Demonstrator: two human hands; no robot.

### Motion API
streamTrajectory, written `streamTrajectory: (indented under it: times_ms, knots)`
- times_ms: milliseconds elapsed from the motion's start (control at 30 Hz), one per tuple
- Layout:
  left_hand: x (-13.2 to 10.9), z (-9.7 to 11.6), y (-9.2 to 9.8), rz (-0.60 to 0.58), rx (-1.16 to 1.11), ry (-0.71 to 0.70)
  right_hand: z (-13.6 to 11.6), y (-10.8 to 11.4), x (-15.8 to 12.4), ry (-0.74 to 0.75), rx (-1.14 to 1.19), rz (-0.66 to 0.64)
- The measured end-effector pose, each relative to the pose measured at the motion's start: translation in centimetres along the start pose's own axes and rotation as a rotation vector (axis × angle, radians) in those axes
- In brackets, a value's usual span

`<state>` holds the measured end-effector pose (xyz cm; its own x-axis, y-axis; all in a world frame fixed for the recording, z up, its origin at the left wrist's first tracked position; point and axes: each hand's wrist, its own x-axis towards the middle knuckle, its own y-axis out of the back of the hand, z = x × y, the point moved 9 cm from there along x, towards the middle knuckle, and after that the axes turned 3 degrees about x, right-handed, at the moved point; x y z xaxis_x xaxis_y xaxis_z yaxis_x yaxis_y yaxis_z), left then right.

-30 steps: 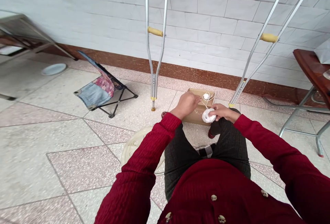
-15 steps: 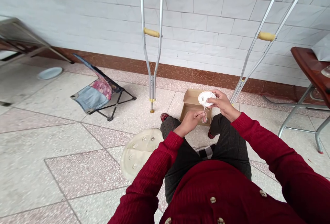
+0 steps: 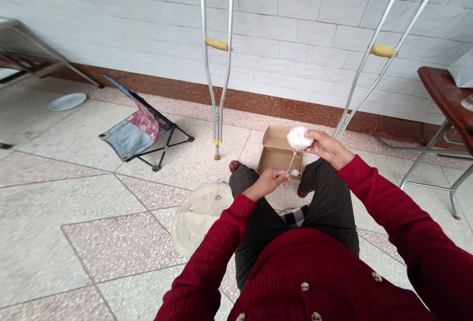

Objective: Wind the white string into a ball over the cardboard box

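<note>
My right hand (image 3: 325, 147) grips a ball of white yarn (image 3: 298, 138) at its right side, above an open cardboard box (image 3: 281, 157) on the floor. From the underside of the ball a strand of yarn (image 3: 291, 160) runs down to my left hand (image 3: 272, 183), whose thumb and fingers pinch it. The strand looks fairly straight between the two hands, with a small loose loop near the ball. A small white piece (image 3: 295, 172) lies in the front right corner of the box; what it is I cannot make out.
Two crutches (image 3: 217, 109) (image 3: 354, 96) lean against the tiled wall. A folding chair (image 3: 136, 131) and a pale blue dish (image 3: 68, 101) are at the left. A round beige lid-like object (image 3: 192, 220) lies by my left leg; a brown table (image 3: 443, 99) stands right.
My left hand has drawn down and left, so more strand shows between the hands. The ball has turned in my right hand, which has shifted slightly right.
</note>
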<state>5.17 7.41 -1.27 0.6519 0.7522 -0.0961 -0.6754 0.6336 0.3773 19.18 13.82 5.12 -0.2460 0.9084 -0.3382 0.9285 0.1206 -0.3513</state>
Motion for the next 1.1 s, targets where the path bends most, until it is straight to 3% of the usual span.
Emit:
streamTrajectory:
  times_ms: [100,167,333,433,567,667,800,967,1100]
  knots:
    - [1.8,-0.3,1.2,0.099,0.117,0.001,2.7,-3.1,-1.9,-0.116,-0.058,-0.158]
    - [3.1,0.6,3.1,0.164,0.221,-0.031,5.4,-3.8,-3.0,-0.206,-0.172,-0.205]
    - [5.0,3.6,5.3,0.132,0.727,-0.113,9.4,-0.5,-2.9,-0.271,-0.4,-0.073]
    - [5.3,4.3,5.1,0.143,0.844,-0.088,8.9,1.6,-0.9,-0.219,-0.61,0.023]
    - [5.1,4.1,4.2,0.11,0.652,-0.016,4.3,4.3,2.1,0.024,-0.98,0.342]
    - [4.3,3.9,3.5,0.04,0.293,-0.009,2.2,5.2,3.2,0.099,-0.74,0.441]
    - [2.7,3.7,3.7,0.067,0.03,-0.003,2.3,3.1,3.2,-0.01,-0.153,0.223]
    - [2.2,3.9,2.7,0.049,-0.044,-0.126,0.0,-1.7,0.6,-0.021,0.12,-0.054]
    - [2.8,3.0,4.0,0.157,0.138,-0.106,-0.4,-4.1,-2.1,-0.073,0.112,-0.225]
